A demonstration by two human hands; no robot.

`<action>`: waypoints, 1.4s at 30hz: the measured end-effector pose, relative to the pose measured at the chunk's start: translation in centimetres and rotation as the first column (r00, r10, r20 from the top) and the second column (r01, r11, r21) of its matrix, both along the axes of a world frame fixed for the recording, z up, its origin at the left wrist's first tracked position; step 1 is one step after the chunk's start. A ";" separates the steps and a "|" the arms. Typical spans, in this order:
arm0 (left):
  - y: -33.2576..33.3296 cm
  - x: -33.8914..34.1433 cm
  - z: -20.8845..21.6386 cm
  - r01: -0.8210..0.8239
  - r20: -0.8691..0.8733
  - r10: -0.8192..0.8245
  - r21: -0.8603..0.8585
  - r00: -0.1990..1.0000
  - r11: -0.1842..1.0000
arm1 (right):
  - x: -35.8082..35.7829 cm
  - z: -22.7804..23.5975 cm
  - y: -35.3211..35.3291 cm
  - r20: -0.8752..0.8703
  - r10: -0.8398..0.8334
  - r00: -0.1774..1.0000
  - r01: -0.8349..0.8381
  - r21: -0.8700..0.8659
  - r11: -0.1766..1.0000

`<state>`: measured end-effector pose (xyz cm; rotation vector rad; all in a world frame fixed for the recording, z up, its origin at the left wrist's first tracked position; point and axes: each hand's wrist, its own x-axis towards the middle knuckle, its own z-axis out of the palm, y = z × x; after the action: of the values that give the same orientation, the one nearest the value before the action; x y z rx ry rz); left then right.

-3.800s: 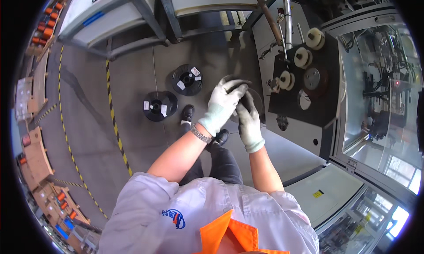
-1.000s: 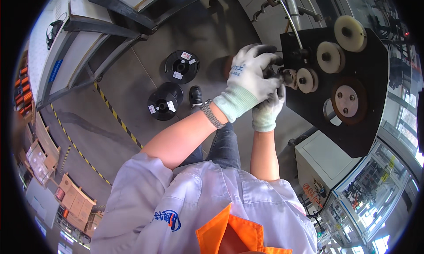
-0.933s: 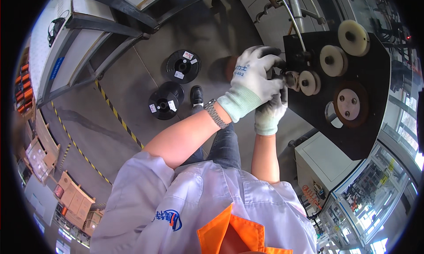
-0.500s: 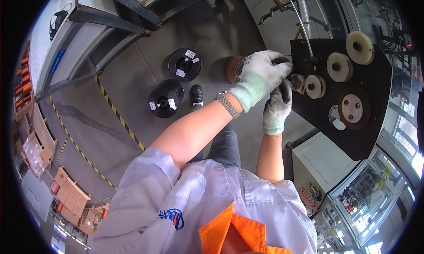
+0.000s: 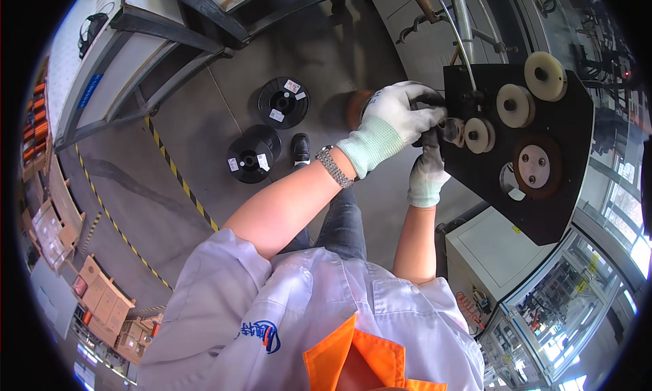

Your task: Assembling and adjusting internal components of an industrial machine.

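Observation:
Both my hands wear white gloves with dark fingertips and work at the left edge of a black plate (image 5: 499,180). My left hand (image 5: 402,116) is closed, its bent fingers at a small shiny roller (image 5: 453,132); whatever they pinch is hidden. Just below, my right hand (image 5: 428,173) reaches up with fingers drawn together, their tips partly covered by my left hand. What it grips cannot be made out. Beside the roller, the plate carries a small cream pulley (image 5: 479,135), a middle pulley (image 5: 515,105) and a larger pulley (image 5: 545,76). Lower down sits a brown-rimmed wheel (image 5: 534,166).
Two black spools (image 5: 284,103) (image 5: 254,154) stand on the floor near my shoe (image 5: 300,150). A copper-coloured spool (image 5: 358,110) is partly behind my left hand. A metal rod (image 5: 458,41) runs down to the plate. A white cabinet (image 5: 499,245) stands below it.
My left hand has shifted slightly left and its fingers have moved at the roller. My right fingers have gone further up behind it. The view has shifted slightly.

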<state>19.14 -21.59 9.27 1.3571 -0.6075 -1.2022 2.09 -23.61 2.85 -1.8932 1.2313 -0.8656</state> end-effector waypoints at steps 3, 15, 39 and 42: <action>-0.4 0.1 1.3 0.068 -0.160 -0.039 0.179 0.986 0.981 | 0.4 1.0 -0.5 0.099 0.045 0.994 -0.044 -0.016 0.999; -0.6 -1.2 1.0 0.026 0.484 -0.082 0.121 0.871 0.992 | 0.7 4.0 -0.4 0.338 -0.010 0.941 -0.147 0.435 0.888; -0.8 3.5 3.0 -0.080 -0.411 0.130 0.135 0.902 0.988 | 3.4 8.7 5.8 0.541 -0.518 0.663 -0.309 0.828 0.468; 0.0 3.8 3.7 0.035 -0.006 -0.035 0.166 0.999 0.985 | 3.8 8.5 4.6 0.484 -0.508 0.712 -0.233 0.846 0.480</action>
<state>22.90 -21.60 12.95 1.4889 -0.5403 -1.3066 5.87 -18.99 11.31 -0.4864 1.0180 -0.6946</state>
